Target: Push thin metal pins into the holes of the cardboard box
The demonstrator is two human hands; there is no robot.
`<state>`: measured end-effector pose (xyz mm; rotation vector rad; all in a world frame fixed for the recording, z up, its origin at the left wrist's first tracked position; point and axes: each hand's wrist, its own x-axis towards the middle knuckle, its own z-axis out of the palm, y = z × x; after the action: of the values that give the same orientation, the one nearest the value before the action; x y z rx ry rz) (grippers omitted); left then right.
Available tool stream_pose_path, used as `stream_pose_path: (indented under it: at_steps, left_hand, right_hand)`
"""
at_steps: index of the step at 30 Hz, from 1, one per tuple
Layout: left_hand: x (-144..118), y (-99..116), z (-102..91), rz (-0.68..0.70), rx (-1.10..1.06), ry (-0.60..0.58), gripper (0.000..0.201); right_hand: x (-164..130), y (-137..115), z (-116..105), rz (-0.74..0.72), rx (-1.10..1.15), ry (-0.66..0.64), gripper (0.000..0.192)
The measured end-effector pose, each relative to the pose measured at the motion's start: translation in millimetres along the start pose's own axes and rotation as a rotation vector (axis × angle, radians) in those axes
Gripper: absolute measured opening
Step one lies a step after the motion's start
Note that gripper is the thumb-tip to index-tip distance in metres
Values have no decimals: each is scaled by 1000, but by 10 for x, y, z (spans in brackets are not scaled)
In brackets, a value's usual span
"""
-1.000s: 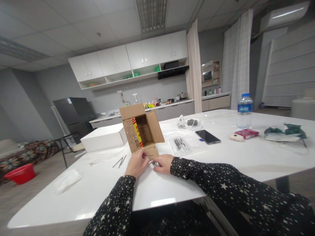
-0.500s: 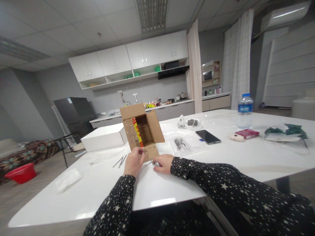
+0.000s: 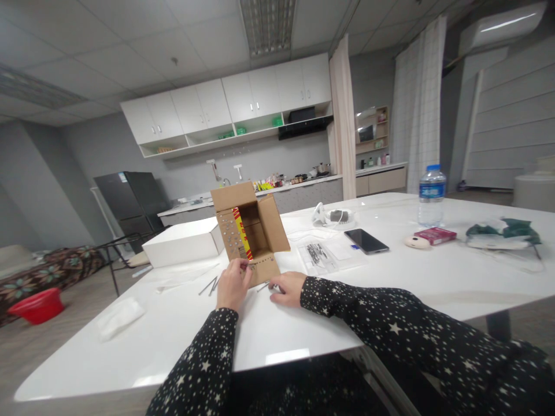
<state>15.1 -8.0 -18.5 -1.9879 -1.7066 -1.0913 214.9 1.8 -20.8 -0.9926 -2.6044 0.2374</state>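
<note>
An open cardboard box (image 3: 266,271) stands on the table with its flaps spread. Small round pale dots cover its left flap, beside a yellow and red strip (image 3: 243,234). At the front flap's lower left corner is my left hand (image 3: 234,284), thumb and fingertips pinched together. Whatever they pinch, if anything, is too small to make out. My right hand (image 3: 288,288) rests on the table just right of the flap, fingers closed round the end of a thin grey rod (image 3: 262,286). Two similar thin rods (image 3: 208,285) lie left of my left hand.
Behind the left hand is a white box (image 3: 182,245). Right of the cardboard box lie a clear plastic packet (image 3: 318,257), a phone (image 3: 366,241) and a white cabled device (image 3: 333,216). A water bottle (image 3: 432,196) stands farther right. Crumpled white tissue (image 3: 121,318) lies front left.
My left hand has shifted slightly left and up along the front flap, its fingers still pinched. My right hand and the box look unchanged.
</note>
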Motion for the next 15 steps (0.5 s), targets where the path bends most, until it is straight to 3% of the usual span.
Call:
stream_pose_path:
  at_steps: [15]
  left_hand:
    - [-8,32,-30,-34,17,-3,18]
  right_hand:
    - [-13,0,-8,-6,18,7,33]
